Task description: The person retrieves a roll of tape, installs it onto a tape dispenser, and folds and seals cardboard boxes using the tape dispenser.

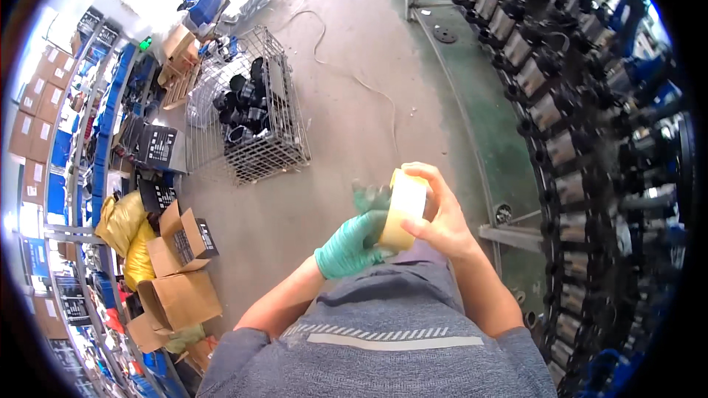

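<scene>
A wide roll of pale yellow tape [403, 210] is held up in front of my waist, between both hands. My left hand [352, 243] wears a green glove with dark, soiled fingertips. It grips the roll's left side, and some of its fingers are blurred or hidden behind the roll. Bare and curved round the right side, my right hand [444, 215] has its thumb on the near face and its fingers over the top edge.
Ahead on the left stands a wire mesh cage [284, 114] holding several black parts [243, 107]. Open cardboard boxes [181, 298] and yellow bags [136, 247] lie along the left shelving. A rack of black and silver parts [531, 77] lines the right. A cable [346, 70] crosses the floor.
</scene>
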A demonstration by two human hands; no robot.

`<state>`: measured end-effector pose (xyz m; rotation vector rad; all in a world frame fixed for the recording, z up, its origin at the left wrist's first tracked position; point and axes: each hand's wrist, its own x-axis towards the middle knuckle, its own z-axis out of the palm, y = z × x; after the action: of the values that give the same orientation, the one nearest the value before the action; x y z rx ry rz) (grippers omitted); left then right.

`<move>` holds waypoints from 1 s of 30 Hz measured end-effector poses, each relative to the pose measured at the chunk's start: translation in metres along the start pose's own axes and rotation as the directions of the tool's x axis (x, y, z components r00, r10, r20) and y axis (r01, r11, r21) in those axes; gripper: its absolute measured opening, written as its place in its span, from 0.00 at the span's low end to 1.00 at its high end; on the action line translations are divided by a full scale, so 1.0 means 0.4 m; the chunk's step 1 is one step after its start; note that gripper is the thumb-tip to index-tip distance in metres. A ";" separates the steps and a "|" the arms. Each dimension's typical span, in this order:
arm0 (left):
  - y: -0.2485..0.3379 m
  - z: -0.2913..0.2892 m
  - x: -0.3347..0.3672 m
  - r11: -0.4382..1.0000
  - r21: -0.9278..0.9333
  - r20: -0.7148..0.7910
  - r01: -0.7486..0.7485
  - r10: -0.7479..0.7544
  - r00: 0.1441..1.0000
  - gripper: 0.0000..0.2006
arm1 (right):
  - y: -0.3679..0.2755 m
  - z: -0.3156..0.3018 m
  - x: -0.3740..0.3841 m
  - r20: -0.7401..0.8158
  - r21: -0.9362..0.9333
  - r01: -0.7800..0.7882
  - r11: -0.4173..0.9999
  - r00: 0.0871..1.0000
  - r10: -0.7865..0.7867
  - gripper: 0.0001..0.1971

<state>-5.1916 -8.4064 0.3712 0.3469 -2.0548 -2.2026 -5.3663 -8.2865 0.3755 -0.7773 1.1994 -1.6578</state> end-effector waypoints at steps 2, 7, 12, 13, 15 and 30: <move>0.044 -0.096 0.158 0.987 0.160 -0.014 0.028 -0.026 1.000 0.24 | -0.011 -0.065 0.187 0.006 -0.043 0.044 0.998 0.999 -0.044 0.34; 0.098 -0.319 0.473 0.970 0.241 -0.108 0.018 0.008 0.994 0.20 | -0.086 -0.181 0.628 0.091 0.046 0.062 0.997 0.994 -0.066 0.24; 0.147 -0.570 0.753 0.999 -0.011 -0.109 0.039 -0.040 0.993 0.19 | -0.161 -0.259 1.043 0.144 0.030 -0.107 0.994 0.984 0.102 0.16; 0.131 -0.628 0.819 0.999 -0.021 -0.121 0.031 -0.033 0.992 0.19 | -0.157 -0.282 1.133 0.135 -0.008 -0.094 0.996 0.986 0.094 0.16; 0.098 -0.748 0.950 0.991 0.128 -0.169 -0.030 0.051 0.984 0.20 | -0.154 -0.318 1.318 0.131 -0.058 -0.083 0.995 0.987 0.090 0.15; 0.259 -1.663 1.861 0.997 -0.064 -0.154 -0.054 0.043 0.987 0.18 | -0.305 -0.459 2.485 0.184 -0.773 0.238 0.588 0.971 -0.152 0.34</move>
<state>-5.7604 -9.2334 0.3672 0.4393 -1.8858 -2.1394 -5.9419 -9.1257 0.4091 -1.5745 1.8609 -1.1598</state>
